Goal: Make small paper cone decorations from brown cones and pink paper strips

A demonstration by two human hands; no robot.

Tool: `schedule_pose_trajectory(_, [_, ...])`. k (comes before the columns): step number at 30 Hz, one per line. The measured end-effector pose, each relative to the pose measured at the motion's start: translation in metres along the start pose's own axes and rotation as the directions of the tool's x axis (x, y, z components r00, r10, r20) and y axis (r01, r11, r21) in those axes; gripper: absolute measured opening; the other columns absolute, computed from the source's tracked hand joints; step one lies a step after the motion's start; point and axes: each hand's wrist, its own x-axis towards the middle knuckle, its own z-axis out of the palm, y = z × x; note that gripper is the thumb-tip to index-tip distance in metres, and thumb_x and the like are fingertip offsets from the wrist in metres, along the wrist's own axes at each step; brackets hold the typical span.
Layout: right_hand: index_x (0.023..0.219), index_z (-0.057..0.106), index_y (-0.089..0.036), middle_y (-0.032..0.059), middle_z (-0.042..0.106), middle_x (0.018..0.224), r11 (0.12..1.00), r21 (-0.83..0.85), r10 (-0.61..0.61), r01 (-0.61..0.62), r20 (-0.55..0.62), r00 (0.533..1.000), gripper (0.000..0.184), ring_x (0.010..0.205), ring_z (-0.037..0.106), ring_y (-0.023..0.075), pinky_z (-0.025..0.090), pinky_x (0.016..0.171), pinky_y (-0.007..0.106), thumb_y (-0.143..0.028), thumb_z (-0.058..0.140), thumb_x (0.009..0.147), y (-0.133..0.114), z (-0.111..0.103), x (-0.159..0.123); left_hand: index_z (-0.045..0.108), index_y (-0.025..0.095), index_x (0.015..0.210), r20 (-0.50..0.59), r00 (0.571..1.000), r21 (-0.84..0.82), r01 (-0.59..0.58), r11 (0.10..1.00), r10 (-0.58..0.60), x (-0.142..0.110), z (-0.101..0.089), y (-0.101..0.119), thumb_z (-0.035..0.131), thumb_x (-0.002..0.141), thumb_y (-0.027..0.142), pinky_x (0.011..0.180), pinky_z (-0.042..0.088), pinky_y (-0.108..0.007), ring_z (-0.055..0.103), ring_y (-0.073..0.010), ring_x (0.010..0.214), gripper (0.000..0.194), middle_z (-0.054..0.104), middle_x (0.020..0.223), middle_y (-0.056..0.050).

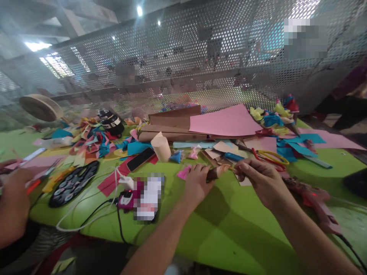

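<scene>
My left hand is closed round a small rolled piece of brown paper, held just above the green table. My right hand pinches the other end of the same roll, fingers curled together. A small pink paper scrap lies just left of my left hand. A cream paper cone stands behind it.
Pink sheets, brown card and coloured paper scraps cover the far side. A phone, yellow-handled scissors, a red glue gun, cables and a black tray lie about. Another person's hand is at left; perforated metal screen behind.
</scene>
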Motion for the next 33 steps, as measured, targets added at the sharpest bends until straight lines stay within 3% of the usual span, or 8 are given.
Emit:
schedule_pose_trajectory(4, [0.07, 0.073, -0.021, 0.0018, 0.062, 0.062, 0.999, 0.039, 0.001, -0.001, 0.006, 1.0, 0.041, 0.054, 0.051, 0.0137, 0.043, 0.048, 0.026, -0.059, 0.087, 0.065, -0.003, 0.0, 0.0, 0.069, 0.023, 0.111, -0.029, 1.0, -0.028, 0.008, 1.0, -0.009, 0.003, -0.001, 0.0, 0.072, 0.082, 0.023, 0.1, 0.042, -0.05, 0.058, -0.0321, 0.113, 0.029, 0.069, 0.116, -0.009])
schedule_pose_trajectory(7, [0.075, 0.075, -0.023, 0.0023, 0.067, 0.069, 0.994, 0.106, 0.005, -0.008, 0.023, 1.0, 0.037, 0.059, 0.055, 0.0155, 0.047, 0.053, 0.028, -0.054, 0.092, 0.061, -0.003, -0.001, 0.001, 0.07, 0.023, 0.108, -0.114, 0.993, -0.179, 0.014, 0.984, -0.035, 0.003, -0.002, -0.002, 0.075, 0.078, 0.02, 0.097, 0.044, -0.048, 0.061, -0.0297, 0.107, 0.03, 0.072, 0.111, -0.007])
schedule_pose_trajectory(11, [0.08, 0.078, -0.026, 0.0032, 0.072, 0.079, 0.989, 0.145, 0.001, -0.006, 0.037, 0.999, 0.033, 0.067, 0.061, 0.0186, 0.051, 0.063, 0.034, -0.049, 0.092, 0.062, -0.001, -0.001, 0.002, 0.069, 0.022, 0.109, -0.179, 0.979, -0.502, -0.004, 0.865, -0.1, 0.002, -0.004, -0.006, 0.076, 0.075, 0.018, 0.088, 0.05, -0.04, 0.065, -0.0251, 0.099, 0.034, 0.074, 0.108, -0.007])
schedule_pose_trajectory(15, [0.081, 0.079, -0.025, 0.0035, 0.073, 0.079, 0.983, 0.179, 0.017, -0.026, 0.052, 0.998, 0.034, 0.066, 0.062, 0.0184, 0.051, 0.063, 0.034, -0.05, 0.093, 0.062, -0.002, 0.0, 0.002, 0.069, 0.021, 0.107, -0.127, 0.976, -0.665, 0.048, 0.745, -0.176, 0.0, -0.008, -0.002, 0.076, 0.073, 0.018, 0.081, 0.051, -0.036, 0.068, -0.0231, 0.095, 0.035, 0.076, 0.105, -0.006])
schedule_pose_trajectory(22, [0.071, 0.073, -0.021, 0.0006, 0.064, 0.066, 0.983, 0.184, 0.013, -0.02, 0.041, 0.999, 0.037, 0.056, 0.052, 0.0132, 0.041, 0.052, 0.027, -0.052, 0.091, 0.063, -0.006, 0.0, 0.001, 0.068, 0.017, 0.105, -0.102, 0.984, -0.75, 0.02, 0.661, -0.146, -0.002, -0.009, 0.001, 0.076, 0.072, 0.019, 0.078, 0.05, -0.033, 0.068, -0.021, 0.09, 0.034, 0.076, 0.1, -0.007])
schedule_pose_trajectory(28, [0.077, 0.075, -0.024, 0.0013, 0.069, 0.073, 0.978, 0.202, 0.049, -0.053, 0.027, 0.998, 0.04, 0.067, 0.059, 0.0166, 0.046, 0.062, 0.029, -0.044, 0.098, 0.052, -0.004, 0.002, 0.002, 0.065, 0.017, 0.105, -0.083, 0.984, -0.773, 0.035, 0.633, -0.156, -0.002, -0.004, -0.001, 0.077, 0.068, 0.014, 0.075, 0.049, -0.031, 0.067, -0.0201, 0.09, 0.039, 0.074, 0.102, -0.008])
schedule_pose_trajectory(33, [0.074, 0.075, -0.022, 0.0015, 0.068, 0.068, 0.989, 0.146, 0.026, -0.027, 0.012, 1.0, 0.039, 0.063, 0.059, 0.0161, 0.047, 0.06, 0.029, -0.052, 0.094, 0.057, -0.003, 0.001, 0.002, 0.065, 0.018, 0.103, -0.086, 0.983, -0.805, 0.026, 0.592, -0.161, -0.001, -0.001, -0.001, 0.078, 0.067, 0.012, 0.075, 0.049, -0.029, 0.067, -0.019, 0.09, 0.039, 0.074, 0.1, -0.006])
